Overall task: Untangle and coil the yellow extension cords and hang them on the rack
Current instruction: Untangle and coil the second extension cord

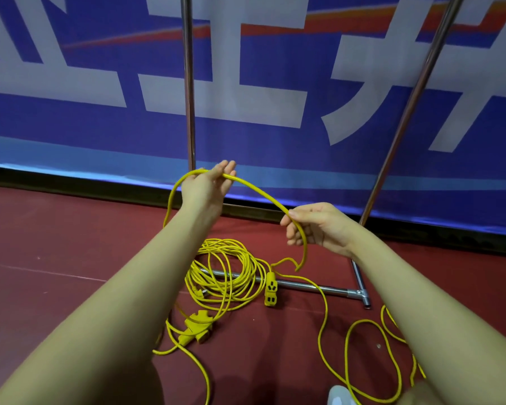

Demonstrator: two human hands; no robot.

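Left hand (pixel 208 185) at 12 o'clock, palm up, fingers loosely curled round the yellow cord (pixel 260 191). Right hand (pixel 313 226) at 3 o'clock pinches the same run, thumb on top. Cord arcs between the two hands, then drops to the floor.

Rest of the cords: a loose pile (pixel 225 273) at 6 o'clock draped over the rack's base bar (pixel 313 286), socket block (pixel 270 289) just right of the pile, a plug cluster (pixel 195 327) toward 7, more loops trailing off at 4–5 o'clock.

Handling, my read: light, springy, holds its curve, so it'll want to kink and twist back. Jacket looks smooth, could slide through a loose grip. Take it on bare cord near the hands, not by the socket or plugs; those are the weight that swings.

Can't see: the rack's top rail (posts (pixel 189 83) run out of frame), how many separate cords, which strands cross in the pile, where the right-side loops end.
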